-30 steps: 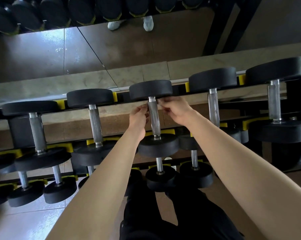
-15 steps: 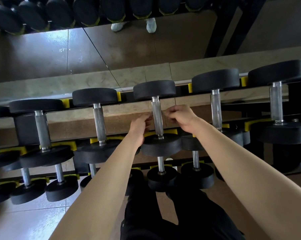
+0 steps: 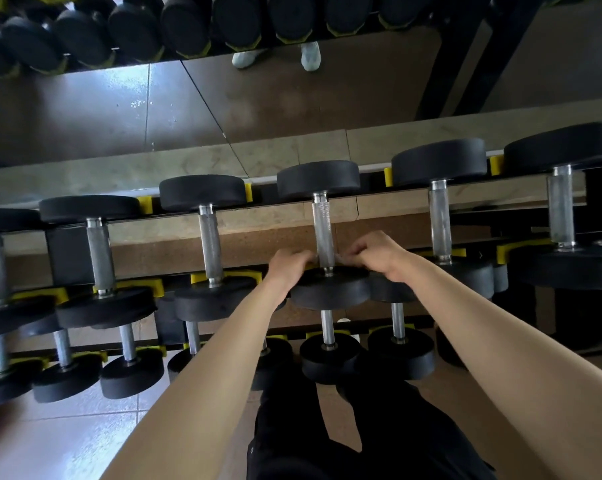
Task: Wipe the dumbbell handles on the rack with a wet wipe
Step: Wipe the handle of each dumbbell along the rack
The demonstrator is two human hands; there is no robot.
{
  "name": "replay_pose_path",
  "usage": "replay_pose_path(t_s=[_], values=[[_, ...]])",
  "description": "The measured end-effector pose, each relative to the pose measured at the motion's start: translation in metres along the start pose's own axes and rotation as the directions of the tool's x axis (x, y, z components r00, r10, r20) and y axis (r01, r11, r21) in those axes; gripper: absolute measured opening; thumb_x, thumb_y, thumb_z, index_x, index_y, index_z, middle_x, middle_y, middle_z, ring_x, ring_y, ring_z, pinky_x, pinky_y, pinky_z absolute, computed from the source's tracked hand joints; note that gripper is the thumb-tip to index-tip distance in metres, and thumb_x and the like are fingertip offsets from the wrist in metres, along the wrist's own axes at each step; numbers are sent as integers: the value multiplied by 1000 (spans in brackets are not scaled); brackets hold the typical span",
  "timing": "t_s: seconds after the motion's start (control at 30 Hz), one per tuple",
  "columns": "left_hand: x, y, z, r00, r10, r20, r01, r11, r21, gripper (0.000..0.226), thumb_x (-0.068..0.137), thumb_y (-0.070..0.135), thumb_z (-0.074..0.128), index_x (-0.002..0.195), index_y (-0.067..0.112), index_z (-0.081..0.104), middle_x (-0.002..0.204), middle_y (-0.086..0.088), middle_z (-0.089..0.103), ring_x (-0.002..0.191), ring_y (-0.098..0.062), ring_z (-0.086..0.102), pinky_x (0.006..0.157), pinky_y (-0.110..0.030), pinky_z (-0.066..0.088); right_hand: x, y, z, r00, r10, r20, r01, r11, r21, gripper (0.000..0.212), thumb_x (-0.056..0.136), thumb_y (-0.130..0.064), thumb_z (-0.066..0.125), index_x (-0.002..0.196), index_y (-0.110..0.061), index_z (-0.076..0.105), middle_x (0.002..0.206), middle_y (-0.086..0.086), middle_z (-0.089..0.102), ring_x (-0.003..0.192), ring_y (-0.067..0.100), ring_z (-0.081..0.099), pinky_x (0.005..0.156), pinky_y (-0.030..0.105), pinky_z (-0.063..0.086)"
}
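A row of black dumbbells with knurled steel handles lies across the top tier of the rack (image 3: 407, 202). My hands are at the near end of the middle dumbbell's handle (image 3: 322, 225), just above its front weight. My left hand (image 3: 287, 266) is on the left of the handle and my right hand (image 3: 379, 254) on the right. Each pinches an end of a pale wet wipe (image 3: 342, 259), which passes around the handle and is mostly hidden by my fingers.
Neighbouring dumbbells sit at the left (image 3: 209, 237) and right (image 3: 440, 223) in yellow cradles (image 3: 146, 205). A lower tier holds smaller dumbbells (image 3: 328, 355). A mirror behind the rack reflects more dumbbells and a pair of shoes (image 3: 310, 55). My black-trousered legs (image 3: 344, 438) stand below.
Both hands slid with the wipe down the handle, from near its far end to its near end by the front weight.
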State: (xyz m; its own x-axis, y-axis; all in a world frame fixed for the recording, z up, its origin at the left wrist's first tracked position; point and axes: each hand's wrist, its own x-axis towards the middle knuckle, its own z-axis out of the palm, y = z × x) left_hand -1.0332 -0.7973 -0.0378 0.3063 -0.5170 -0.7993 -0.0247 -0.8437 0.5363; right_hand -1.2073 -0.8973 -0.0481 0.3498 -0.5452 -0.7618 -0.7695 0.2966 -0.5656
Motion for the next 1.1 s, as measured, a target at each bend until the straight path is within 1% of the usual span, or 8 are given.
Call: replay_pose_path(t_s=[0.13, 0.2, 0.37, 0.53, 0.7, 0.8, 0.93, 1.1], values=[[1, -11, -5, 999, 38, 18, -40, 988, 146, 29, 83, 39, 64, 68, 17, 76, 88, -8, 74, 103, -30, 65, 112, -57, 39, -4, -12, 11, 999, -54, 0, 53, 979, -197, 4, 91, -17, 73, 95, -17, 74, 97, 1, 70, 88, 13, 64, 70, 27, 48], [1, -18, -11, 997, 57, 51, -66, 980, 189, 33, 79, 41, 60, 74, 12, 75, 86, -7, 75, 103, -30, 64, 116, -60, 32, 0, -17, 20, 999, -36, 25, 41, 961, -274, 7, 92, -15, 71, 99, -14, 72, 96, 4, 70, 84, 15, 65, 66, 27, 48], [4, -19, -10, 986, 128, 108, -151, 956, 250, 24, 73, 59, 64, 77, 41, 79, 97, 9, 75, 118, -28, 60, 113, -58, 37, 2, -14, 17, 997, -6, 74, 28, 950, -310, 15, 94, -19, 70, 107, -13, 72, 100, 4, 71, 90, 18, 67, 83, 35, 56], [-1, -12, -3, 995, 92, 25, -95, 981, 170, 15, 89, 32, 75, 75, 33, 79, 93, 3, 77, 100, -22, 69, 97, -42, 55, -14, -16, -3, 987, -22, 158, 65, 960, -273, 8, 92, -22, 73, 99, -19, 76, 107, -2, 71, 102, 13, 63, 97, 36, 47], [-8, -9, -5, 992, 77, 99, -91, 985, 148, 16, 97, 27, 65, 98, 26, 81, 101, 0, 77, 97, -19, 69, 78, -28, 54, -24, -28, 7, 980, -123, 157, 163, 949, -271, 8, 90, -19, 76, 96, -18, 79, 98, -4, 74, 94, 11, 67, 90, 32, 52], [-15, -10, -5, 991, 70, 114, -86, 986, 146, 26, 102, 27, 55, 110, 30, 79, 112, 3, 73, 105, -17, 64, 91, -32, 53, -28, -32, 26, 972, -220, 76, 233, 934, -272, 8, 89, -19, 77, 96, -17, 80, 96, -4, 75, 86, 8, 67, 86, 29, 56], [-28, -17, -2, 992, 66, -104, -70, 997, -31, 27, 102, 15, 54, 116, 22, 77, 109, 0, 71, 94, -10, 62, 70, -19, 48, -27, -33, 46, 953, -298, -46, 269, 911, -313, 9, 91, -19, 74, 95, -19, 82, 96, -3, 76, 84, 11, 67, 79, 28, 58], [-50, -34, -2, 981, 102, -165, -130, 976, -173, 24, 102, 13, 54, 107, 17, 77, 107, 0, 73, 104, -15, 65, 82, -26, 52, -31, -30, 36, 957, -290, -23, 264, 897, -355, 7, 91, -23, 75, 94, -24, 81, 93, -7, 75, 83, 9, 67, 74, 28, 58]])
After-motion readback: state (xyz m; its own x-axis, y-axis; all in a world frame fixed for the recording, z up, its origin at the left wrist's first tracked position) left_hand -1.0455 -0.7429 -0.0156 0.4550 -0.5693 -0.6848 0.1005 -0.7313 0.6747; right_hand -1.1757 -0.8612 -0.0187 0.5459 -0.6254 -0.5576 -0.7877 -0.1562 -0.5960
